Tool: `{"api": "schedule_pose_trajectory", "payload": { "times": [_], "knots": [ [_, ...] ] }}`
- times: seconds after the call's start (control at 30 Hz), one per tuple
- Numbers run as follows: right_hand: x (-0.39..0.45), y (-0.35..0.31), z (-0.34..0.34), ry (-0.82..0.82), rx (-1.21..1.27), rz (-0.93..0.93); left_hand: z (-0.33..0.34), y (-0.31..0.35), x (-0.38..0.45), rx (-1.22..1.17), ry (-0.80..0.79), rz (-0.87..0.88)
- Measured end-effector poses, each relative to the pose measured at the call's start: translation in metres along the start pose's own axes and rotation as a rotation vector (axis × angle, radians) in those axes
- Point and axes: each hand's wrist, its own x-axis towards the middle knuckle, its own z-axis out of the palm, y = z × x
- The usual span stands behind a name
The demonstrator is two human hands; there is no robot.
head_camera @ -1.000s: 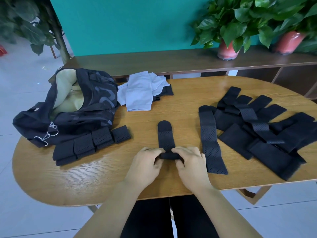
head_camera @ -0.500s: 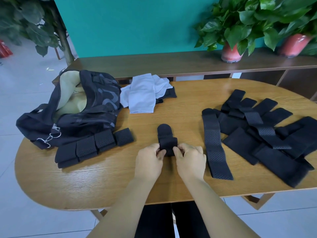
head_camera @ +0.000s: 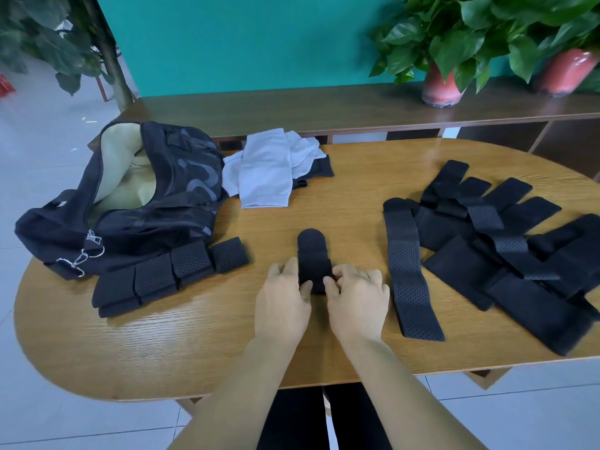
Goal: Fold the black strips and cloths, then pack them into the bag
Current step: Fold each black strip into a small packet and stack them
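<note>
A black strip [head_camera: 312, 254] lies folded over on itself at the middle of the wooden table [head_camera: 194, 352]. My left hand [head_camera: 283, 298] and my right hand [head_camera: 357, 298] pinch its near end from either side. To the left, a row of folded black strips [head_camera: 162, 276] lies against the open black bag [head_camera: 130, 203]. One long perforated strip [head_camera: 407, 271] lies flat just right of my hands. Further right sits a loose pile of black strips and cloths [head_camera: 506, 245].
Pale grey cloths [head_camera: 266, 172] lie over a black piece at the table's far side, beside the bag. A low wooden shelf [head_camera: 324, 105] behind the table carries potted plants [head_camera: 444, 82]. The table's near edge runs just under my forearms.
My hands have folded the strip's near end forward over itself, so the strip is now much shorter. Both hands moved away from me with the fold.
</note>
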Motion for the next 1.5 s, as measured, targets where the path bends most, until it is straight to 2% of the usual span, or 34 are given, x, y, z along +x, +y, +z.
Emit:
{"api": "schedule_pose_trajectory", "payload": {
  "times": [0.1,0.23,0.33,0.47,0.73,0.9,1.07,1.37,1.5],
  "knots": [
    [0.0,-0.003,0.0,0.058,-0.07,-0.103,0.001,0.0,-0.001,-0.007,-0.008,0.033],
    [0.004,0.001,0.001,0.119,-0.127,-0.299,0.005,-0.007,0.001,0.106,0.02,0.196],
    [0.006,0.005,0.004,0.104,-0.161,-0.418,0.005,-0.006,0.003,0.201,-0.057,0.236],
    [0.008,0.006,0.007,0.045,-0.177,-0.474,0.007,-0.012,0.005,0.257,-0.106,0.251],
    [0.013,0.006,-0.002,-0.03,-0.216,-0.497,-0.003,-0.015,0.013,0.267,-0.189,0.3],
    [0.007,0.005,-0.015,-0.169,-0.201,-0.486,-0.015,-0.012,0.01,0.302,-0.271,0.337],
    [-0.006,0.01,-0.032,-0.314,-0.224,-0.536,-0.026,-0.013,-0.005,0.31,-0.284,0.371],
    [-0.042,0.021,-0.035,-0.126,-0.154,-0.518,-0.023,-0.02,-0.04,0.17,-0.236,0.349],
    [-0.052,0.025,-0.035,-0.13,0.03,-0.391,-0.02,-0.02,-0.053,0.008,-0.131,0.264]
  ]
}}
